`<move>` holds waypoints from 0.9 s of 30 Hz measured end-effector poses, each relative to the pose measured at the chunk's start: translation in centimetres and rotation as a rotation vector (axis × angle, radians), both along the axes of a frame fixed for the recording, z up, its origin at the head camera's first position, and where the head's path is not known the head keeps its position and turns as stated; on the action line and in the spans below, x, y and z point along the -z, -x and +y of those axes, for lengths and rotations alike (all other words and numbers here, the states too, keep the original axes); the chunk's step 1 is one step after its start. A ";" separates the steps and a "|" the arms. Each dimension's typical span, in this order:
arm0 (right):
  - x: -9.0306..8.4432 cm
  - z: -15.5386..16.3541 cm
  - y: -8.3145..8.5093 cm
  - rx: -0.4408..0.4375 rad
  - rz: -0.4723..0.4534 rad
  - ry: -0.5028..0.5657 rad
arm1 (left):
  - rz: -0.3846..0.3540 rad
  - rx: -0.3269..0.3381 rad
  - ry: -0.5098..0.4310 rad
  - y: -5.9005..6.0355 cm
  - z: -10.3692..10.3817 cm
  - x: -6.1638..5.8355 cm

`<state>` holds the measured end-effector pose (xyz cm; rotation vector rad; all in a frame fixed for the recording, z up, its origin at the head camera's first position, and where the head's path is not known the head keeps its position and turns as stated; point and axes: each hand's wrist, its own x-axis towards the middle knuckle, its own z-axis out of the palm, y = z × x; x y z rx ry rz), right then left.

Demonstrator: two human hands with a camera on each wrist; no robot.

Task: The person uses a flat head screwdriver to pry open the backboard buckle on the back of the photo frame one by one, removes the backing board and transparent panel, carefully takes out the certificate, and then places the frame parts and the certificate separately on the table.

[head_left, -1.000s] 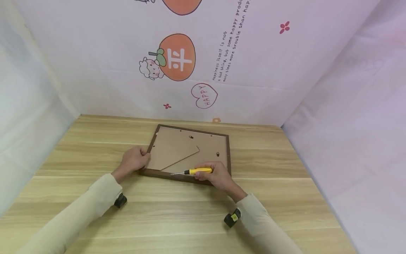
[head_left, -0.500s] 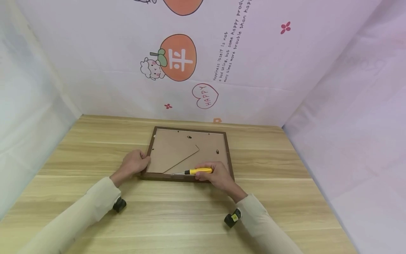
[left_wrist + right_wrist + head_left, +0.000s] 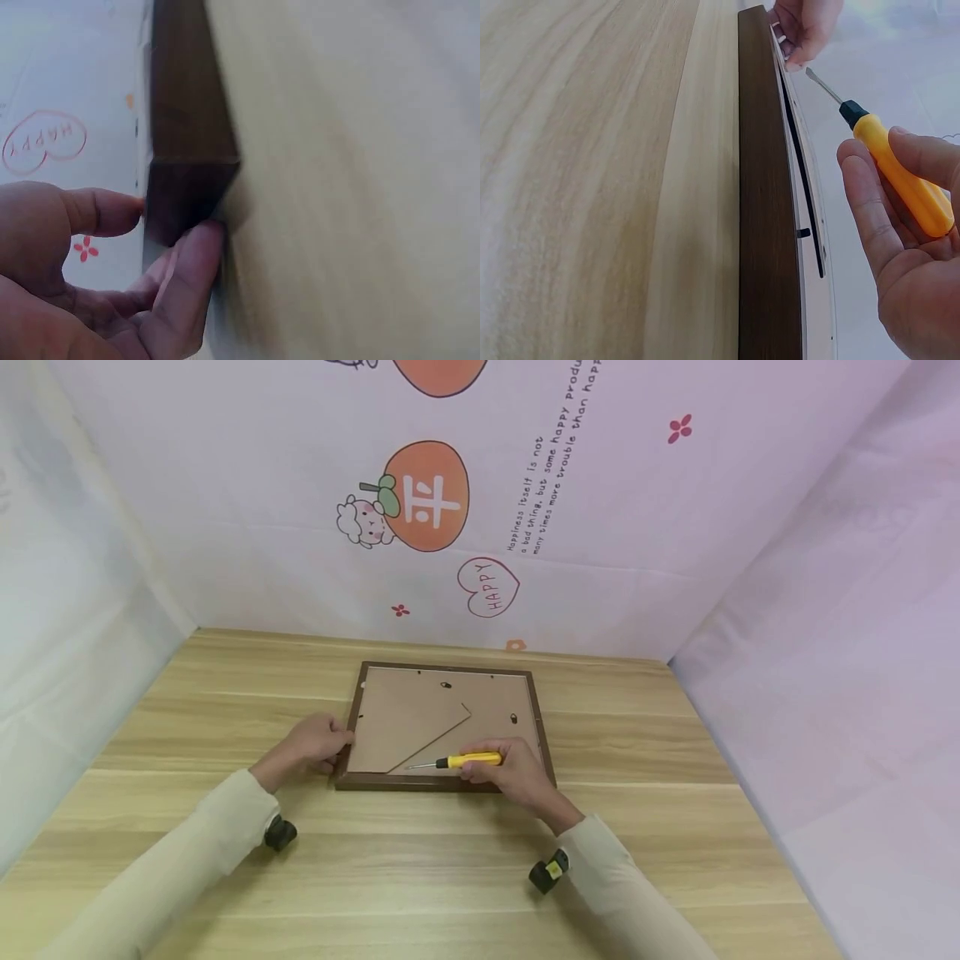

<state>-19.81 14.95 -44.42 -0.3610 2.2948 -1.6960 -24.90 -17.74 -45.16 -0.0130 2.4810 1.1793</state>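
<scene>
A dark brown picture frame (image 3: 447,782) lies face down on the wooden table (image 3: 450,877), its cardboard back and folded stand (image 3: 405,727) facing up. My left hand (image 3: 313,745) grips the frame's left near corner (image 3: 187,187), thumb on top and fingers at the edge. My right hand (image 3: 510,772) holds a yellow-handled screwdriver (image 3: 468,760) above the frame's near edge, its metal tip (image 3: 821,82) pointing left over the backing. In the right wrist view the frame's near rail (image 3: 761,210) runs up the picture, and the screwdriver (image 3: 900,172) hovers beside it.
White printed cloth walls (image 3: 480,510) close in the table at the back, left and right. Small metal tabs (image 3: 514,719) sit on the backing board. Bare wood stretches in front of the frame toward me.
The frame has turned to lie squarer to the table edge. My right hand and the screwdriver have risen slightly over the backing. My left hand stays at the corner.
</scene>
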 end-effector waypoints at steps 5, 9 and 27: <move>0.0 -0.2 0.1 -0.001 -0.005 0.001 | -0.004 -0.014 -0.034 1.8 -0.2 -0.5; 0.0 -0.4 0.1 0.001 0.000 -0.003 | 0.065 -0.015 -0.017 3.4 0.1 -0.6; -0.2 -1.1 0.6 -0.004 0.015 -0.039 | 0.152 -0.010 -0.049 5.7 0.5 0.3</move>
